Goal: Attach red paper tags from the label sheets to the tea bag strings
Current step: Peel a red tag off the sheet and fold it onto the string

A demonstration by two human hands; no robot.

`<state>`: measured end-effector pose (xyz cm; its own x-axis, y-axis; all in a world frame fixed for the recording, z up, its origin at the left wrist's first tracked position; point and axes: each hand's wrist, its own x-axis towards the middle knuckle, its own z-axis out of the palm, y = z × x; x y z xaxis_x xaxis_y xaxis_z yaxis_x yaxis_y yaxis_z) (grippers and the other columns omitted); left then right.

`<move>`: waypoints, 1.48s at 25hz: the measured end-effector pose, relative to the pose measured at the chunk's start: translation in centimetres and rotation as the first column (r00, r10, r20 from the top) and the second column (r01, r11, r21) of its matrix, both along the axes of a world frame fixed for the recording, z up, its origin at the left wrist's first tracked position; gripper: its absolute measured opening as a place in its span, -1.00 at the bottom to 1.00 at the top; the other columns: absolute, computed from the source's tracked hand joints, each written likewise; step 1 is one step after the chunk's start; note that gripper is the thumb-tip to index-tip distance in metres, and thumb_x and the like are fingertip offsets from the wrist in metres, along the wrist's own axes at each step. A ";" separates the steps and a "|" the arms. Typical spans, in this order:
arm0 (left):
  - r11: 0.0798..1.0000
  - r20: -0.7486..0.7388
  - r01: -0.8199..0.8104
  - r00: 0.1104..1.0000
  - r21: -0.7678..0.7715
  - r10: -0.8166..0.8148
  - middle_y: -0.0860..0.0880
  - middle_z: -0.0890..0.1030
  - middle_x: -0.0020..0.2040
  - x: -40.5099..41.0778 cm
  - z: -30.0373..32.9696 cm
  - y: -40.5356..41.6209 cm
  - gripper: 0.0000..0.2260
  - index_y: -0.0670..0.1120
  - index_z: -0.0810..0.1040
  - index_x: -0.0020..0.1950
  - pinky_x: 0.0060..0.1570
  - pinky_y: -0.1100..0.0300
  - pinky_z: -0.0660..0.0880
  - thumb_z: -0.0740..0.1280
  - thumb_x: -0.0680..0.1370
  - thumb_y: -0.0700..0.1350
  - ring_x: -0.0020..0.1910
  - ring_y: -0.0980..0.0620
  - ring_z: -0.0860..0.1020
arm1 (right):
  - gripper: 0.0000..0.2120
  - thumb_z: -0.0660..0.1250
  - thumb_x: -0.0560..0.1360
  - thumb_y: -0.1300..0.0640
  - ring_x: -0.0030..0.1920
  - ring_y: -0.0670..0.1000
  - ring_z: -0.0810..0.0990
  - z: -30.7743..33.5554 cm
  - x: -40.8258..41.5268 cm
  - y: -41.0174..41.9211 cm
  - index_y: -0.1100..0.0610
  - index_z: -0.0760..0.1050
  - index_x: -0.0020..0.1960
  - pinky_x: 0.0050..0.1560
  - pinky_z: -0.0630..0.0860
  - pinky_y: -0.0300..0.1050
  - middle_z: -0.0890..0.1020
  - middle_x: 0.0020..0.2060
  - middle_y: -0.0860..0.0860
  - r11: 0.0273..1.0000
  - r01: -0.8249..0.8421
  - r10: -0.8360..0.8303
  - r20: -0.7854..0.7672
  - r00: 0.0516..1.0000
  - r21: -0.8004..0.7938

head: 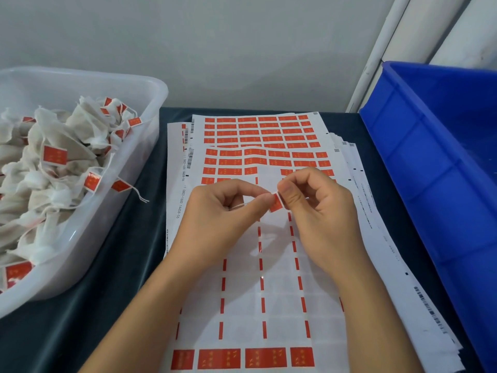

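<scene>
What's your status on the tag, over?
Left hand and right hand both pinch one red tag above the label sheet. String between left fingers, faint. Nothing in the way.

Soft even light, faint shadows, slight wide-angle bowing at edges.

You are pinching a small red paper tag [276, 203] between both hands, above the partly peeled label sheet [279, 265].

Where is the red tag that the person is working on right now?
In the head view, the red tag is pinched between the left hand and right hand, above the label sheet.
</scene>
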<state>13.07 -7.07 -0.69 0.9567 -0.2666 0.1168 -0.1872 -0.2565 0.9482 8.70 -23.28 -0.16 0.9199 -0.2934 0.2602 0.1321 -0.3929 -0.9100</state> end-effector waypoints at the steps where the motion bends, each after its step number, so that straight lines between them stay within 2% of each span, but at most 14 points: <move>1: 1.000 -0.032 0.015 0.999 -0.001 -0.015 -0.22 0.64 -0.24 0.1 0.0 0.1 -0.89 0.22 0.76 -0.10 -0.20 0.06 0.62 0.48 0.49 0.19 -0.30 -0.20 0.57 | -0.87 0.29 0.54 -0.21 0.03 -0.27 0.62 0.0 0.0 0.0 -0.19 0.55 -0.07 -0.09 0.46 -0.55 0.65 -0.12 -0.36 1.000 -0.009 0.009 0.007 1.000 0.007; 3: 0.997 -0.119 0.057 0.991 -0.047 -0.062 -0.24 0.63 -0.25 0.3 -0.1 0.3 -0.87 0.17 0.77 -0.09 -0.47 0.22 0.50 0.48 0.49 0.18 -0.44 -0.09 0.47 | -0.86 0.30 0.55 -0.19 -0.01 -0.21 0.64 0.0 -0.1 -0.1 -0.17 0.55 -0.07 -0.08 0.51 -0.49 0.66 -0.14 -0.29 0.999 -0.033 0.033 0.012 0.999 0.016; 5: 0.989 -0.201 0.087 0.973 -0.122 -0.111 -0.13 0.61 -0.33 0.4 -0.1 0.4 -0.78 0.12 0.78 -0.07 -0.47 0.34 0.38 0.50 0.43 0.22 -0.51 0.06 0.37 | -0.86 0.30 0.55 -0.18 -0.05 -0.17 0.66 0.1 -0.1 -0.1 -0.15 0.56 -0.07 -0.09 0.53 -0.46 0.67 -0.17 -0.25 0.998 -0.054 0.054 0.008 0.999 0.028; 7: 0.979 -0.262 0.092 0.955 -0.183 -0.139 -0.06 0.59 -0.37 0.3 -0.1 0.4 -0.64 0.08 0.79 -0.06 -0.49 0.24 0.32 0.50 0.32 0.28 -0.51 0.02 0.31 | -0.85 0.31 0.55 -0.17 -0.07 -0.15 0.67 0.1 -0.1 -0.2 -0.13 0.57 -0.06 -0.12 0.54 -0.44 0.67 -0.19 -0.22 0.996 -0.074 0.073 0.006 0.997 0.053; 9: 0.975 -0.292 0.090 0.945 -0.205 -0.149 0.00 0.58 -0.39 0.4 -0.2 0.4 -0.60 0.06 0.79 -0.06 -0.49 0.22 0.32 0.51 0.27 0.29 -0.52 0.03 0.30 | -0.82 0.30 0.55 -0.17 -0.10 -0.15 0.67 0.2 -0.1 -0.2 -0.10 0.59 -0.04 -0.14 0.54 -0.43 0.68 -0.21 -0.21 0.994 -0.086 0.086 0.004 0.996 0.072; 19: 0.975 -0.339 0.072 0.930 -0.212 -0.143 0.01 0.58 -0.41 0.5 -0.1 0.4 -0.70 0.03 0.79 -0.09 -0.49 0.24 0.31 0.51 0.31 0.18 -0.53 0.04 0.29 | -0.79 0.29 0.51 -0.20 -0.11 -0.17 0.67 0.2 -0.1 -0.2 -0.10 0.59 -0.05 -0.16 0.54 -0.44 0.68 -0.21 -0.22 0.992 -0.092 0.093 -0.011 0.996 0.092; 23: 0.975 -0.361 0.060 0.922 -0.213 -0.136 0.02 0.58 -0.41 0.5 -0.1 0.4 -0.82 0.02 0.79 -0.10 -0.50 0.24 0.31 0.52 0.41 0.09 -0.53 0.06 0.30 | -0.80 0.29 0.51 -0.20 -0.12 -0.18 0.67 0.2 -0.1 -0.1 -0.11 0.59 -0.06 -0.17 0.53 -0.46 0.68 -0.22 -0.23 0.993 -0.086 0.087 -0.012 0.996 0.082; 30: 0.972 -0.352 0.066 0.925 -0.225 -0.144 -0.04 0.56 -0.40 0.5 -0.2 0.4 -0.68 0.01 0.79 -0.09 -0.46 0.21 0.30 0.51 0.30 0.18 -0.52 0.02 0.29 | -0.84 0.31 0.54 -0.16 -0.12 -0.18 0.67 0.1 -0.1 -0.1 -0.11 0.58 -0.06 -0.17 0.53 -0.46 0.67 -0.23 -0.23 0.993 -0.085 0.087 -0.015 0.996 0.078; 32: 0.973 -0.354 0.064 0.924 -0.223 -0.142 -0.04 0.55 -0.40 0.5 -0.2 0.4 -0.71 0.01 0.79 -0.08 -0.45 0.20 0.29 0.52 0.34 0.16 -0.51 0.01 0.28 | -0.86 0.33 0.57 -0.11 -0.13 -0.15 0.68 0.1 -0.1 -0.1 -0.09 0.60 -0.06 -0.17 0.54 -0.43 0.68 -0.24 -0.21 0.991 -0.096 0.098 -0.014 0.995 0.090; 34: 0.975 -0.367 0.048 0.922 -0.216 -0.126 -0.01 0.57 -0.40 0.6 -0.3 0.3 -0.84 0.01 0.79 -0.09 -0.47 0.22 0.30 0.52 0.46 0.06 -0.52 0.03 0.29 | -0.90 0.35 0.62 -0.03 -0.11 -0.11 0.69 0.1 -0.2 -0.2 -0.08 0.61 -0.03 -0.14 0.58 -0.38 0.69 -0.20 -0.17 0.983 -0.127 0.129 -0.011 0.992 0.132; 36: 0.976 -0.376 0.016 0.921 -0.219 -0.099 0.02 0.56 -0.43 0.7 -0.3 0.3 -0.91 0.00 0.79 -0.10 -0.49 0.23 0.32 0.49 0.53 -0.03 -0.53 0.06 0.30 | -0.95 0.38 0.62 0.07 -0.05 -0.04 0.70 0.1 -0.3 -0.4 -0.06 0.61 0.05 -0.06 0.63 -0.27 0.71 -0.14 -0.12 0.960 -0.203 0.211 -0.022 0.977 0.191; 37: 0.974 -0.380 -0.002 0.921 -0.228 -0.088 0.02 0.55 -0.45 0.7 -0.3 0.3 -0.91 -0.01 0.79 -0.10 -0.49 0.23 0.31 0.49 0.54 -0.06 -0.53 0.06 0.30 | -0.89 0.41 0.60 0.12 -0.03 0.00 0.70 0.1 -0.4 -0.4 -0.05 0.60 0.10 -0.01 0.66 -0.20 0.71 -0.12 -0.09 0.953 -0.233 0.244 -0.031 0.969 0.193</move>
<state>13.74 -6.81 -1.02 0.9269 -0.3188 -0.1981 0.1979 -0.0334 0.9797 8.35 -23.71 -0.10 0.9801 -0.1024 0.1703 0.1503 -0.1782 -0.9724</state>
